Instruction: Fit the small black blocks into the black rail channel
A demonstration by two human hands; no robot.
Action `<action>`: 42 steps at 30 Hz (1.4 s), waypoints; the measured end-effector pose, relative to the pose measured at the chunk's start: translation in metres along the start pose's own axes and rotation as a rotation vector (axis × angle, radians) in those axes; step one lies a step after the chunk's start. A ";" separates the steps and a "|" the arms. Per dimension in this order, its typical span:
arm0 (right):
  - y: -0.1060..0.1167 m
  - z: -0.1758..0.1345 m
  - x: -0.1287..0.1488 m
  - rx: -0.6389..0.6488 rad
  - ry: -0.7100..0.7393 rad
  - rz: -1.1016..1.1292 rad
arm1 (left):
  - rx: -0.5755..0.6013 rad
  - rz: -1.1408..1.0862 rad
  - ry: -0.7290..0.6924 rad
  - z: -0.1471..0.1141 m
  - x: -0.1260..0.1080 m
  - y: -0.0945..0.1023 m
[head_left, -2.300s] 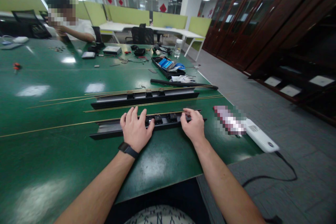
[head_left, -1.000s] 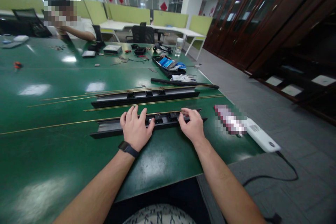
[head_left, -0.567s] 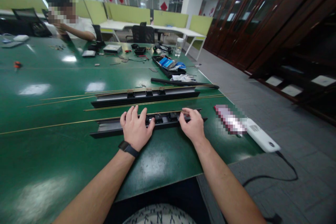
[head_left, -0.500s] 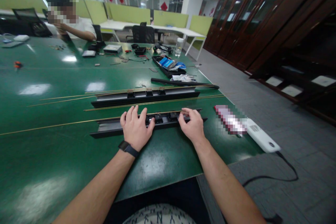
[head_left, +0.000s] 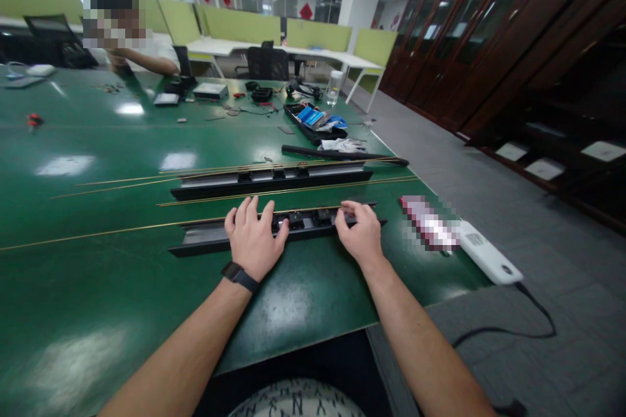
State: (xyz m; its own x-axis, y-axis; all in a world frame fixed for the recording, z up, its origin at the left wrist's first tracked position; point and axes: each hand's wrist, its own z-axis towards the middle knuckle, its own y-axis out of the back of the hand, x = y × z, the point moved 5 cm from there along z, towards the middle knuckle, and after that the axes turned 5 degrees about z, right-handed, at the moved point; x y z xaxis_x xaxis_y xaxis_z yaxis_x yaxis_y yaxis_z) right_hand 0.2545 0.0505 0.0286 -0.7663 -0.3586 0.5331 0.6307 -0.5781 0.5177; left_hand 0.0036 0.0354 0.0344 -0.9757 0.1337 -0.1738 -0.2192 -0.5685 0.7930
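Note:
A long black channel rail (head_left: 205, 249) with a grey inner face lies across the green table in front of me. Small black blocks (head_left: 295, 220) sit inside it. My left hand (head_left: 255, 234) lies across the rail, fingers spread over its far wall and thumb beside a block. Near the right end, my right hand (head_left: 359, 233) has its fingers curled in at the far wall. What lies between those fingertips is hidden. Along the far wall runs a thin brass-coloured rod (head_left: 122, 232), which reaches out past the rail's left end.
Behind lies a second black rail (head_left: 313, 184) with more thin rods. Farther back are a black tray (head_left: 306, 127) of blue items, white gloves (head_left: 342, 145) and a bottle (head_left: 334, 88). A white power strip (head_left: 489, 254) is at the right edge. A person (head_left: 141, 52) sits opposite.
My right hand has shifted very slightly to the right along the rail. My left hand and the rails look the same as before.

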 end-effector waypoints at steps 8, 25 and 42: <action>0.003 0.002 -0.003 -0.041 0.042 -0.027 | 0.012 0.009 0.022 0.001 -0.003 0.003; -0.002 0.008 -0.008 -0.012 0.041 -0.058 | 0.008 -0.013 0.041 0.001 -0.004 0.000; 0.000 0.007 -0.003 -0.035 0.050 -0.109 | 0.014 0.039 0.030 0.002 -0.004 -0.001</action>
State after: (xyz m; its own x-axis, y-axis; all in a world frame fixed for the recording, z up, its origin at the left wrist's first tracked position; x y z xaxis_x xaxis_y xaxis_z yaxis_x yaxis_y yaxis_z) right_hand 0.2581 0.0562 0.0315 -0.8360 -0.3279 0.4400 0.5391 -0.6404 0.5471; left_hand 0.0074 0.0366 0.0354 -0.9832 0.0870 -0.1602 -0.1812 -0.5615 0.8074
